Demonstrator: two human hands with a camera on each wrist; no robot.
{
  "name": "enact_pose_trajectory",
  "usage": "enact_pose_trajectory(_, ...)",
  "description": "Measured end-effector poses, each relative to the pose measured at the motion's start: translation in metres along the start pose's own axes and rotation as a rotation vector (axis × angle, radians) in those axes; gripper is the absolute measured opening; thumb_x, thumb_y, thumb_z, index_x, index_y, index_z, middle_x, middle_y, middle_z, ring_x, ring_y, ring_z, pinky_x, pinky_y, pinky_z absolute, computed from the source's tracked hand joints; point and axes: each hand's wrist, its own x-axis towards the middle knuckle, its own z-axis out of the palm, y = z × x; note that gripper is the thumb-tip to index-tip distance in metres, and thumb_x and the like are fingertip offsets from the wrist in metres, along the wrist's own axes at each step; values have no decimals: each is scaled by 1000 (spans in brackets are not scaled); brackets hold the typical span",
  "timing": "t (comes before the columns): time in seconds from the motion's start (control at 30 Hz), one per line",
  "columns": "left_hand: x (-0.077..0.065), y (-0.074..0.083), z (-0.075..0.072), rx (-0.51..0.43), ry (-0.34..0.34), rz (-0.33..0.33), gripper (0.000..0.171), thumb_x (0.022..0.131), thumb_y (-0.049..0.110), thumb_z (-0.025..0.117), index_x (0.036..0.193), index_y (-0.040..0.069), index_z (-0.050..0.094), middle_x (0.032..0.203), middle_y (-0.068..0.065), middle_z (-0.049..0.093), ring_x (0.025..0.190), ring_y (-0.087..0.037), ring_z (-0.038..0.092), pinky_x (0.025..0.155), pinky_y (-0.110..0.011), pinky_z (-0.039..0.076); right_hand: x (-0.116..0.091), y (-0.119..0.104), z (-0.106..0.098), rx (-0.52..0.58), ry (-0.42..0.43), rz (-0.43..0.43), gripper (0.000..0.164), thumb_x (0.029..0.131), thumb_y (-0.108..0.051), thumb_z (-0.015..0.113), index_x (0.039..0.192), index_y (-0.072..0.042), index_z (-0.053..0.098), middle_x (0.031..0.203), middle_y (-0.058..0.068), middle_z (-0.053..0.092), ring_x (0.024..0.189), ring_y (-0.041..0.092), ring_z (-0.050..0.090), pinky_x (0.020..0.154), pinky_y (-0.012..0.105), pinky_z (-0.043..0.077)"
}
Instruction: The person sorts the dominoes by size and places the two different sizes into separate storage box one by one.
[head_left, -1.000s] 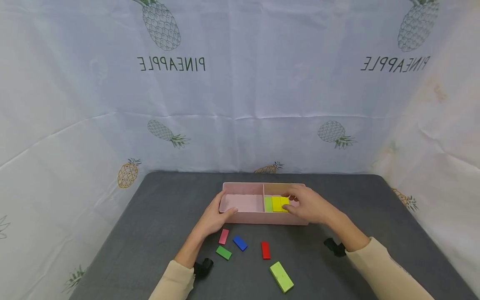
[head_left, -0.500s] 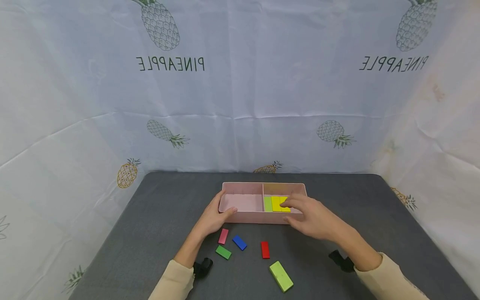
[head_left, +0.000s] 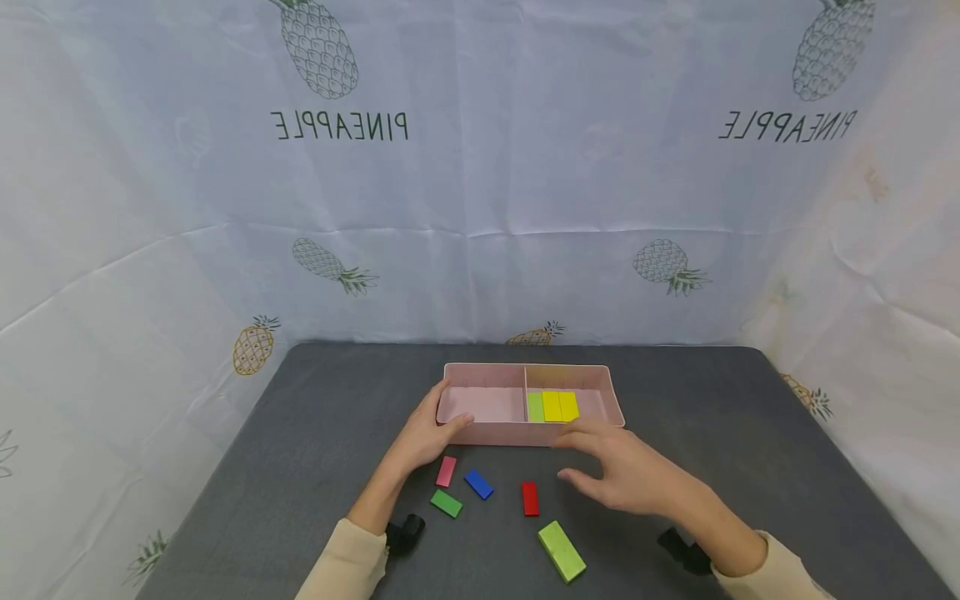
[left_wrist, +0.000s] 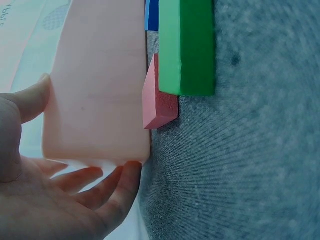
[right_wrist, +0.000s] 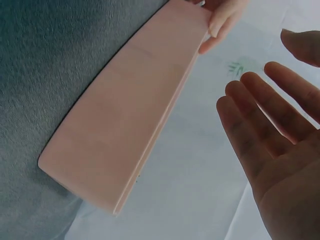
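Note:
A pink two-compartment box (head_left: 495,434) lies on the dark table. My left hand (head_left: 420,433) grips its left end, the thumb over the front rim and the fingers around the end wall, as the left wrist view shows. Inside the right compartment, a light green block (head_left: 536,407) and two yellow blocks (head_left: 560,407) lie side by side against the divider. My right hand (head_left: 622,467) hovers in front of the box's right part, holding nothing. In the right wrist view its fingers (right_wrist: 275,112) are extended, apart from the box.
Before the box lie a pink block (head_left: 446,472), a blue block (head_left: 478,484), a green block (head_left: 447,503) and a red block (head_left: 530,499). Nearer the front is a larger light green piece (head_left: 562,552). A pineapple-print cloth (head_left: 480,183) hangs behind the table (head_left: 337,400).
My right hand has let go of the right-hand yellow block and drawn back out of the box toward the front. My left hand still holds the box's left end.

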Motion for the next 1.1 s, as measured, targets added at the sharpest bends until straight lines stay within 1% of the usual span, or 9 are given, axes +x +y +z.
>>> enact_pose_trajectory(0.13, 0, 0, 0, -4, -1, 4, 86, 95, 41, 71, 160, 4, 28, 162, -23, 30, 148, -44, 29, 115, -66, 25, -4, -5, 2, 26, -33, 3, 30, 94, -28, 75, 123, -21, 70, 126, -11, 63, 114, 13, 60, 94, 38, 54)
enact_pose_trajectory(0.3, 0, -1, 0, -8, -5, 5, 86, 95, 41, 71, 160, 4, 28, 162, -22, 30, 148, -43, 29, 115, -65, 25, -9, -7, 5, 47, -12, -65, 29, 94, -28, 75, 123, -21, 70, 124, -12, 61, 112, 11, 59, 90, 34, 55)
enact_pose_trajectory(0.43, 0, -1, -1, -14, -8, 10, 85, 95, 40, 71, 160, 4, 28, 162, -22, 30, 148, -43, 28, 115, -65, 25, -14, -8, 9, 62, -31, -80, 29, 94, -27, 75, 123, -22, 70, 124, -12, 60, 111, 9, 59, 88, 31, 56)
enact_pose_trajectory(0.63, 1, -2, -1, -9, -11, 11, 86, 95, 41, 70, 160, 5, 27, 163, -20, 29, 149, -41, 27, 116, -64, 24, -18, -7, 24, 65, -66, -137, 31, 94, -23, 75, 124, -17, 69, 125, -11, 60, 110, 8, 59, 87, 29, 55)
enact_pose_trajectory(0.77, 1, -1, -1, -1, -10, 11, 86, 95, 41, 70, 160, 5, 27, 163, -20, 29, 149, -42, 27, 116, -64, 24, -21, -8, 37, 82, -98, -157, 30, 95, -26, 74, 123, -16, 69, 125, -12, 59, 110, 6, 58, 88, 28, 55)
enact_pose_trajectory(0.93, 1, -1, 0, 5, -10, 19, 86, 96, 41, 70, 160, 5, 27, 163, -21, 29, 149, -42, 28, 115, -64, 25, -26, -8, 50, 96, -106, -201, 31, 94, -26, 75, 123, -17, 69, 124, -12, 59, 109, 5, 57, 87, 26, 54)
enact_pose_trajectory(1.1, 1, -2, 0, 1, -5, 20, 85, 95, 41, 70, 160, 5, 28, 163, -21, 29, 149, -42, 28, 115, -65, 25, -29, -8, 59, 102, -158, -212, 34, 95, -32, 74, 125, -16, 69, 122, -12, 57, 107, 3, 55, 87, 23, 52)
